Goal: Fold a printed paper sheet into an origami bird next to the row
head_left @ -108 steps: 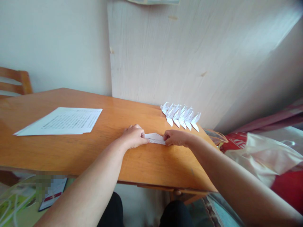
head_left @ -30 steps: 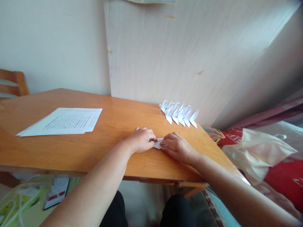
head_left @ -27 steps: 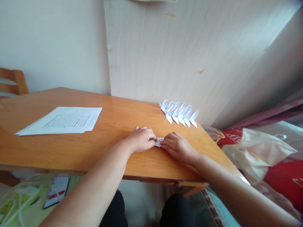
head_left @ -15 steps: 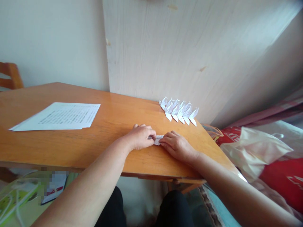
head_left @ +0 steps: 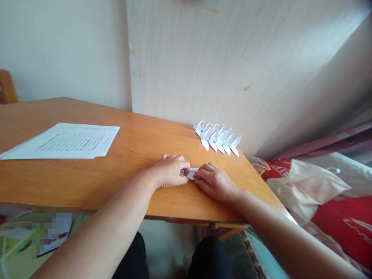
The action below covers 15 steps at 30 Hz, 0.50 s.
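A small strip of folded white paper (head_left: 191, 174) lies on the wooden table, between my two hands. My left hand (head_left: 173, 170) pinches its left end with bent fingers. At the other end, my right hand (head_left: 214, 179) has its fingers closed over the paper and pressed down near the tabletop. Both hands cover much of the strip, so its full shape is hidden. Beyond my right hand, several folded paper pieces (head_left: 219, 136) with pointed tips stand in close rows near the table's back edge.
A stack of printed sheets (head_left: 77, 140) lies on the left of the table (head_left: 139, 135). A pale wall panel (head_left: 186, 62) rises behind. Past the right edge are red and white bags (head_left: 308, 186). A chair (head_left: 8, 88) shows at far left.
The view has shifted slightly, so the sheets and table appear farther left. Both hands keep their hold on the paper strip, with hardly any other movement.
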### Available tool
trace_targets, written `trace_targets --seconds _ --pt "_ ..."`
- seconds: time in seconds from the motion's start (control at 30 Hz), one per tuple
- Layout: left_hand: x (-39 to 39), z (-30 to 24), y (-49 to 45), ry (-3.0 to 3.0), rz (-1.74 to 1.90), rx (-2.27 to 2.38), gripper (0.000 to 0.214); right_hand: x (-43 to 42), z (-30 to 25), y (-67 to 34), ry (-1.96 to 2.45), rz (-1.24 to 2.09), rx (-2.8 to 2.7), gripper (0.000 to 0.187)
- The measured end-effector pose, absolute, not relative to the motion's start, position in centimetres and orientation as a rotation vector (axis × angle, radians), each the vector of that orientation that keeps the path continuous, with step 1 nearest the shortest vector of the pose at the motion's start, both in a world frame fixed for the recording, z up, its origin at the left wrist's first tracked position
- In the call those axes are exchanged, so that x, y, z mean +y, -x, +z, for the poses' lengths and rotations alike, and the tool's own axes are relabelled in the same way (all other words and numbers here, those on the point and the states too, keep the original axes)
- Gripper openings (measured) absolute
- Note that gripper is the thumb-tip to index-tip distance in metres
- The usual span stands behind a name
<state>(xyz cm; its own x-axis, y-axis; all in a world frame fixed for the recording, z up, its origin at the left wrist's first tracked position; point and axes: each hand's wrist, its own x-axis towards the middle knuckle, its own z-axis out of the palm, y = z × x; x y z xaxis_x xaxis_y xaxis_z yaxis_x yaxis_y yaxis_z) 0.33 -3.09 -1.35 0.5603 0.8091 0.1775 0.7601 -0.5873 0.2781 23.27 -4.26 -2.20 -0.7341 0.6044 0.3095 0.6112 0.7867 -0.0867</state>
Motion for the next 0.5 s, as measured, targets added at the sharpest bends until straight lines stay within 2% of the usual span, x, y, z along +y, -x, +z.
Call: trace_targets --seconds 0.5 --pt "-2.9 -1.2 -0.1 -2.496 0.418 1.344 0.017 -2.3 -2.9 -23.0 1.062 0.495 -2.44 0.016"
